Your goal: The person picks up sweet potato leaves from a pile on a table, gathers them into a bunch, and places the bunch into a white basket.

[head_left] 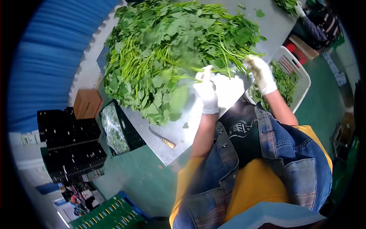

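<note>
A big heap of leafy green stems (152, 57) covers the far part of the metal table (167, 154). My left hand (206, 91), in a white glove, is closed on green stems at the heap's near edge; some leaves there are blurred. My right hand (262, 74), also gloved, is at the heap's right edge by the stem ends, its fingers bent together; what they hold is too small to make out. A curved sickle with a wooden handle (168, 143) lies near the table's front corner.
Right of the table is a white basket (303, 89) with cut greens. A co-worker's arm (314, 28) reaches in at the top right. On the left are a cardboard box (87, 104), stacked black crates (68, 133) and a crate with bagged greens (114, 128).
</note>
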Available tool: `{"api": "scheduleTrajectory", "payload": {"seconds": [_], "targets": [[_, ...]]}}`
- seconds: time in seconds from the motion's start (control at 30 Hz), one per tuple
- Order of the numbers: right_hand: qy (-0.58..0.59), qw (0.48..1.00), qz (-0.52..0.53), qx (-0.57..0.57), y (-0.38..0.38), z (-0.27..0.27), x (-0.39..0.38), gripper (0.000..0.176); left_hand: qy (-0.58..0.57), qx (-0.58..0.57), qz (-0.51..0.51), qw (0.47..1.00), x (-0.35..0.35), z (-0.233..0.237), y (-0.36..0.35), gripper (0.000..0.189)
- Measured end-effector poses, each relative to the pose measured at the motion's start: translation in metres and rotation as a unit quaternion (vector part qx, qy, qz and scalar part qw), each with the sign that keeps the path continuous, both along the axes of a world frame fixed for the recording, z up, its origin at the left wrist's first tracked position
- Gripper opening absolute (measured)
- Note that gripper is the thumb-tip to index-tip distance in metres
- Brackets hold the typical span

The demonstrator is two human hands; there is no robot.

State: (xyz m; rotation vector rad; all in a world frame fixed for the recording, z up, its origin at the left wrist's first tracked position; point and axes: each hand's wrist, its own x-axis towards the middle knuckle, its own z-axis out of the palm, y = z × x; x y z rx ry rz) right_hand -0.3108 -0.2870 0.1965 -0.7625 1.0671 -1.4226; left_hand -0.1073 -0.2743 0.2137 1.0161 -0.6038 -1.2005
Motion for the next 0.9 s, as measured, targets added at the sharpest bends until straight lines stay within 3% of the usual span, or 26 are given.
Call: {"api": "scheduleTrajectory", "payload": {"seconds": [0.03, 0.07, 0.13, 0.17, 0.2, 0.23, 0.27, 0.3, 0.37, 0.4, 0.47, 0.53, 0.57, 0.6, 0.63, 0.67, 0.7, 0.8, 0.83, 0.87, 0.9], "targets": [[-0.183, 0.978, -0.086, 0.046, -0.013, -0.026, -0.034, 0.027, -0.001, 0.004, -0.01, 1.0, 0.011, 0.001, -0.001, 0.011], [-0.256, 0.958, -0.13, 0.0, -0.027, -0.05, -0.066, 0.029, -0.011, 0.026, 0.008, 1.0, 0.023, -0.001, -0.003, 0.011], [-0.305, 0.946, -0.091, 0.058, -0.024, -0.032, -0.086, 0.029, -0.031, 0.061, 0.05, 0.996, 0.039, 0.002, -0.007, 0.014], [-0.119, 0.988, -0.056, 0.076, -0.027, -0.046, -0.082, 0.03, -0.027, 0.062, 0.041, 0.997, 0.039, 0.011, -0.004, 0.019], [0.072, 0.993, -0.019, 0.092, -0.028, -0.059, -0.073, 0.031, -0.029, 0.063, 0.037, 0.997, 0.037, 0.01, -0.003, 0.019], [0.278, 0.944, 0.092, 0.151, -0.029, -0.051, -0.052, 0.033, 0.004, 0.065, 0.029, 0.997, 0.034, 0.006, -0.005, 0.02], [0.21, 0.961, 0.139, 0.109, -0.033, -0.091, -0.035, 0.03, 0.038, 0.067, 0.022, 0.997, 0.032, 0.002, -0.007, 0.022], [0.224, 0.954, 0.171, 0.102, -0.037, -0.097, -0.009, 0.028, 0.044, 0.079, -0.001, 0.996, 0.032, -0.004, -0.005, 0.026], [0.555, 0.818, 0.15, 0.034, -0.045, -0.092, 0.03, 0.03, 0.025, 0.059, 0.01, 0.998, 0.029, 0.002, 0.002, 0.026], [0.642, 0.753, 0.141, 0.029, -0.048, -0.09, 0.042, 0.033, 0.007, 0.039, 0.021, 0.999, 0.029, 0.006, 0.006, 0.026], [0.725, 0.666, 0.177, -0.013, -0.06, -0.123, 0.046, 0.031, -0.023, 0.019, 0.043, 0.999, 0.032, 0.01, 0.012, 0.027], [0.747, 0.646, 0.158, 0.014, -0.076, -0.152, 0.047, 0.026, -0.04, 0.007, 0.113, 0.993, 0.037, 0.021, 0.017, 0.027], [0.711, 0.691, 0.122, -0.042, -0.07, -0.144, 0.042, 0.023, -0.06, 0.002, 0.115, 0.992, 0.045, 0.016, 0.017, 0.025], [0.65, 0.755, 0.088, -0.007, -0.075, -0.136, 0.043, 0.022, -0.058, -0.001, 0.118, 0.991, 0.058, 0.004, 0.017, 0.025], [0.451, 0.876, 0.16, 0.063, -0.076, -0.119, 0.036, 0.016, -0.013, 0.02, 0.06, 0.998, 0.071, -0.013, 0.016, 0.025], [0.224, 0.939, 0.224, 0.131, -0.074, -0.095, 0.026, 0.011, 0.032, 0.04, 0.002, 0.999, 0.078, -0.023, 0.017, 0.025], [0.169, 0.952, 0.217, 0.131, -0.069, -0.076, 0.025, 0.012, 0.007, 0.045, -0.001, 0.999, 0.068, -0.009, 0.022, 0.029], [0.106, 0.958, 0.252, 0.088, -0.052, -0.023, 0.02, 0.024, 0.027, 0.033, -0.015, 0.999, 0.057, -0.029, 0.015, 0.03], [0.107, 0.958, 0.25, 0.089, -0.047, -0.017, 0.021, 0.024, 0.09, 0.034, -0.012, 0.995, 0.047, -0.026, 0.011, 0.03], [0.097, 0.959, 0.258, 0.063, -0.043, -0.013, 0.021, 0.025, 0.092, 0.034, -0.015, 0.995, 0.046, -0.047, 0.003, 0.03], [0.088, 0.96, 0.265, 0.036, -0.039, -0.007, 0.023, 0.026, 0.164, 0.025, -0.045, 0.985, 0.052, -0.082, -0.009, 0.03]]}}
